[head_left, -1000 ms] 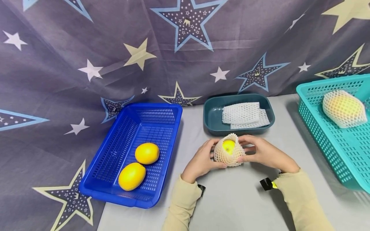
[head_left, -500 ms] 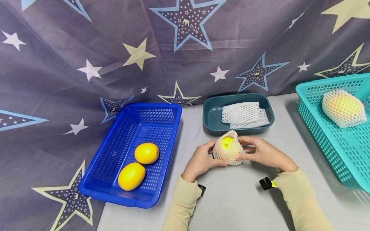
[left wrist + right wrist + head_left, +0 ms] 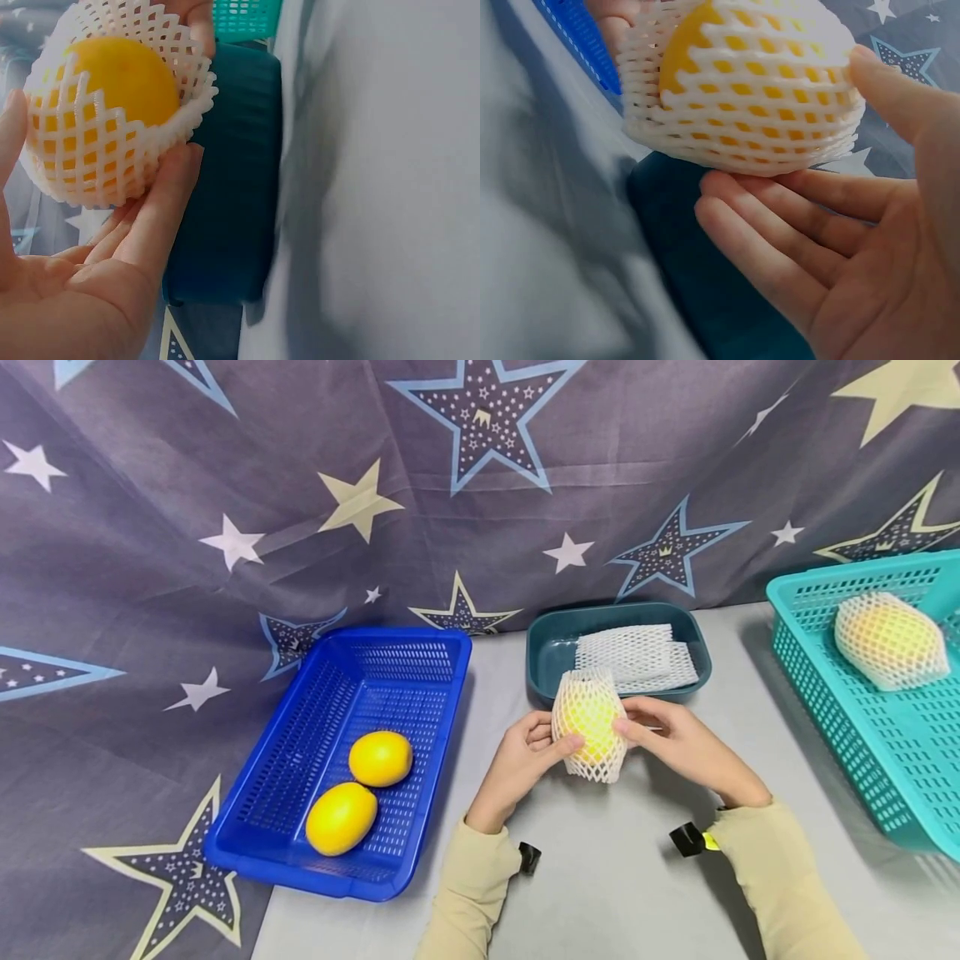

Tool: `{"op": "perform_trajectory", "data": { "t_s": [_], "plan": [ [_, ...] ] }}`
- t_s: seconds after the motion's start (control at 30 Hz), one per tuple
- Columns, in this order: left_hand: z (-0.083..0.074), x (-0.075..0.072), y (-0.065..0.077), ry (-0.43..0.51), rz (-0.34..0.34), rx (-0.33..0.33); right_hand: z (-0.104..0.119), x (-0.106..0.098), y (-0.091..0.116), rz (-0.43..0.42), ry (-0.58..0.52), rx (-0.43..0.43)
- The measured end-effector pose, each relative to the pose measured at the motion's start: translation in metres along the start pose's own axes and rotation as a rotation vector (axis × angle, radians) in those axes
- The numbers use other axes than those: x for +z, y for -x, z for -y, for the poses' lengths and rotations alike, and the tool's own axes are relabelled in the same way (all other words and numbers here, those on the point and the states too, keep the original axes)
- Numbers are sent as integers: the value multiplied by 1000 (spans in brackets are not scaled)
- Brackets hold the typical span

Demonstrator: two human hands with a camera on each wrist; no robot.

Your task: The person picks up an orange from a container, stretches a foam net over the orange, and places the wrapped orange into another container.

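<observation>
A yellow oval fruit (image 3: 592, 718) sits inside a white foam net sleeve (image 3: 97, 150) between my two hands, in front of the dark teal tray. My left hand (image 3: 517, 762) holds its left side, thumb in front and fingers behind. On the other side my right hand (image 3: 678, 745) grips it with the thumb on the net and the fingers behind and underneath. The left wrist view looks into one end of the sleeve, where bare fruit (image 3: 131, 79) shows. Net covers most of the fruit (image 3: 780, 97) in the right wrist view.
Two bare yellow fruits (image 3: 381, 758) lie in a blue basket (image 3: 442, 760) on the left. Flat foam nets (image 3: 626, 652) lie in the dark teal tray (image 3: 551, 652). At right, a turquoise basket (image 3: 832, 727) holds another netted fruit (image 3: 891, 641). A star-patterned cloth (image 3: 480, 527) hangs behind.
The netted fruit has tipped and risen slightly: its bare end faced up toward the head camera, and now the net-covered side does. Both thumbs have moved up onto its front.
</observation>
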State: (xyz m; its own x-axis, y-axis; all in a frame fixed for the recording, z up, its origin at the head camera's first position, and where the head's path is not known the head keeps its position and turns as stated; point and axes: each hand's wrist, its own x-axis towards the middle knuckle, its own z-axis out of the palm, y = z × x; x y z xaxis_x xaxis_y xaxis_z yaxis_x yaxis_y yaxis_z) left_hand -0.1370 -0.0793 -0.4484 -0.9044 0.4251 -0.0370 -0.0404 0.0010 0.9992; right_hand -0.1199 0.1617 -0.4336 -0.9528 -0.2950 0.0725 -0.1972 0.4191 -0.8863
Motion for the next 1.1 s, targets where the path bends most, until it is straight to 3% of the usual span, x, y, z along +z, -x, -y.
{"op": "perform_trajectory", "data": {
  "t_s": [0.3, 0.57, 1.1],
  "plan": [
    [-2, 0, 1, 125, 36, -35, 7, 1, 0, -5, -9, 0],
    [-3, 1, 1, 126, 27, -50, 9, 3, 1, 48, -171, 15],
    [-2, 7, 1, 115, -1, -14, 10, 9, 0, 11, -122, 22]
  ]
}}
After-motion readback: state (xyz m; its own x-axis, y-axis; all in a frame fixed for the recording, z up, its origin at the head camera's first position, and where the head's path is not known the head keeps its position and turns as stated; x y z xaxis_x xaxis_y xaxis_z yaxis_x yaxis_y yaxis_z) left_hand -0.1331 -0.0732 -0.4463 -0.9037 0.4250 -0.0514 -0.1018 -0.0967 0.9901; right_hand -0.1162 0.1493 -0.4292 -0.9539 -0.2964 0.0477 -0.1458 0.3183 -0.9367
